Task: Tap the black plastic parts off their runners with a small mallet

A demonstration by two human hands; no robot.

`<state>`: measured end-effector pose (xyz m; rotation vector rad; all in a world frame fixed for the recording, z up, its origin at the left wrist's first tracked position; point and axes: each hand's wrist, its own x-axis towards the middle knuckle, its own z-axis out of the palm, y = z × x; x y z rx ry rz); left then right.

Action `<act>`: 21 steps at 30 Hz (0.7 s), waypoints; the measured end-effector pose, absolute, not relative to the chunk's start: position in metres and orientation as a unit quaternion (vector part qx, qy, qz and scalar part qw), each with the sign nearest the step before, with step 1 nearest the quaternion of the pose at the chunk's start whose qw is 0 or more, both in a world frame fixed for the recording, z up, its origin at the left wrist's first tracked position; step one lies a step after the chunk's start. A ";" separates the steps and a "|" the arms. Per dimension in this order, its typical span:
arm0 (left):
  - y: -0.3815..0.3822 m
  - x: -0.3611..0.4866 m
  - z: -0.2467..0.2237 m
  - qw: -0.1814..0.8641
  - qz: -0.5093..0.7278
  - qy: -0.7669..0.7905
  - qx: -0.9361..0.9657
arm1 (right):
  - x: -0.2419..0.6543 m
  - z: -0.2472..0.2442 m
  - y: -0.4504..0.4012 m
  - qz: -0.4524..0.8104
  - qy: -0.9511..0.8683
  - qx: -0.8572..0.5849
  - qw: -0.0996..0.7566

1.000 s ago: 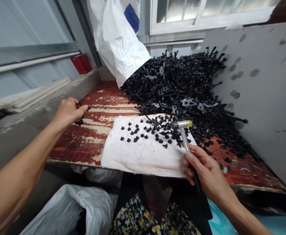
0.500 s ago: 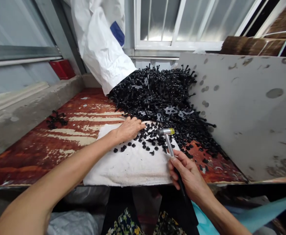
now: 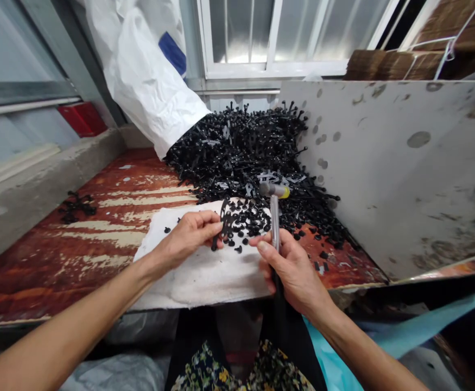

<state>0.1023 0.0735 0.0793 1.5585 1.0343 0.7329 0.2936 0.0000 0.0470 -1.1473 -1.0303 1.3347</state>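
Note:
My left hand is closed on a black plastic sprue, gripped between thumb and fingers over a white cloth. My right hand wraps round the handle of a small mallet. Its head stands upright above the fist, with a dark face on the left and a yellow one on the right. Small black plastic caps lie scattered on the cloth between and beyond both hands. Behind them rises a large heap of black plastic sprues.
A white sack leans at the back left, its mouth at the heap. A pale spotted board walls off the right. One black cluster lies on the worn red tabletop. A red box sits in the far left corner.
My left hand has drawn back from the edge of the heap and now holds a sprue in view. The mallet has become more upright. The whole view has shifted a little.

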 end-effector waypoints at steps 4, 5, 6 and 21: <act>0.027 0.108 0.064 0.615 0.346 0.436 0.558 | 0.276 0.049 0.001 0.563 -0.498 -0.463 0.468; 0.019 0.107 0.061 0.617 0.356 0.439 0.547 | 0.273 0.046 0.000 0.574 -0.503 -0.460 0.454; 0.013 0.106 0.058 0.614 0.365 0.443 0.541 | 0.269 0.043 -0.001 0.583 -0.504 -0.459 0.441; -0.028 0.048 0.074 0.096 0.197 0.539 0.814 | 0.244 0.031 -0.016 0.585 -0.575 -0.426 0.383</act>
